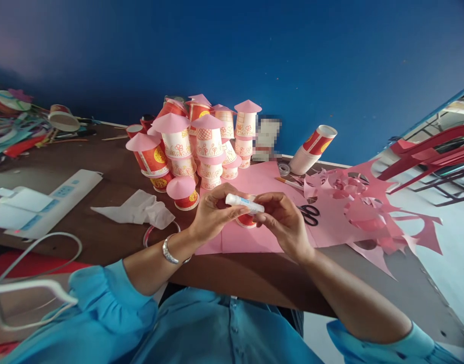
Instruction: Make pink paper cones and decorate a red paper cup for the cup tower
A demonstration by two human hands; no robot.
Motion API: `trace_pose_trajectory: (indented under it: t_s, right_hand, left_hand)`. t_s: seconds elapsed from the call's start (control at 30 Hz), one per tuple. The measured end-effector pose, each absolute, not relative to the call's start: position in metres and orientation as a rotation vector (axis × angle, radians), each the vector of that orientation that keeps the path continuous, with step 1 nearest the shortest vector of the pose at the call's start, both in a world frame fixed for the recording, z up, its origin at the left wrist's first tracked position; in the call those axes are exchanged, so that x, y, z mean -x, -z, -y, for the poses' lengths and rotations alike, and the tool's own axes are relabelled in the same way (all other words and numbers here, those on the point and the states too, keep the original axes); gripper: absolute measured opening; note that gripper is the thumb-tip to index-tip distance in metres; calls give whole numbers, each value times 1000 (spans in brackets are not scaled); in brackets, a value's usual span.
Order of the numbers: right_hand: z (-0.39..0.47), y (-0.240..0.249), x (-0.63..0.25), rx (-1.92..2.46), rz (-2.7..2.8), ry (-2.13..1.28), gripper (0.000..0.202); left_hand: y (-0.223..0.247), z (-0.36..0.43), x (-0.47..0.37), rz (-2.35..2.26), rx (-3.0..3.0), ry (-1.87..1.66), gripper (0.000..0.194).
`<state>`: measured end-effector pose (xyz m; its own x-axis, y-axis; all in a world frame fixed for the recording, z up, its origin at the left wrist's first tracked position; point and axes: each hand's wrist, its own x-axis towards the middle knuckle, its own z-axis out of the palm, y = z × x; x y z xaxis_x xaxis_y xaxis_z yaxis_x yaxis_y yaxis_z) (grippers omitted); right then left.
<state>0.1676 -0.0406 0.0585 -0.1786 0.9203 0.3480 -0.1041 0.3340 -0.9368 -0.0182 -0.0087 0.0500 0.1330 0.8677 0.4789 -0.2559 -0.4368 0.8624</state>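
A white glue stick (245,204) with blue print lies level between my two hands, above the pink paper (260,241). My left hand (216,212) is closed on its left end. On the right end, the fingers of my right hand (283,222) pinch it. Just below the glue stick, a red paper cup (246,221) shows in part; my hands hide the rest. To the left of my left hand stands a small red cup with a pink cone roof (181,188). Black-handled scissors (310,215) lie on the pink paper beside my right hand.
Several stacked paper-cup towers with pink cone roofs (209,134) stand behind my hands. Paper scraps (368,207) cover the right side, near a leaning cup stack (311,151) and tape roll (283,169). At left are a power strip (65,202), crumpled tissue (144,208) and cable (78,242).
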Motion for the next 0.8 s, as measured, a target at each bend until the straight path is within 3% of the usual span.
trace_pose_trajectory:
  t_s: [0.1,0.27,0.43,0.8]
  right_hand:
    - [42,-58,-168,794,1498,-1168,21]
    - [41,-53,-166,776,1457,-942,19]
    - [41,-55,-166,776,1476,-1177,22]
    - [36,-50,-170,768,1440,-1207,21]
  left_hand:
    - [-53,10,18,-637,-1486,-1462,26]
    - [-56,9,19,-649,-1473,-1500,26]
    - [-55,9,20,-622,-1525,-1510,18]
    - [-55,11,18,-661,-1622,-1484,18]
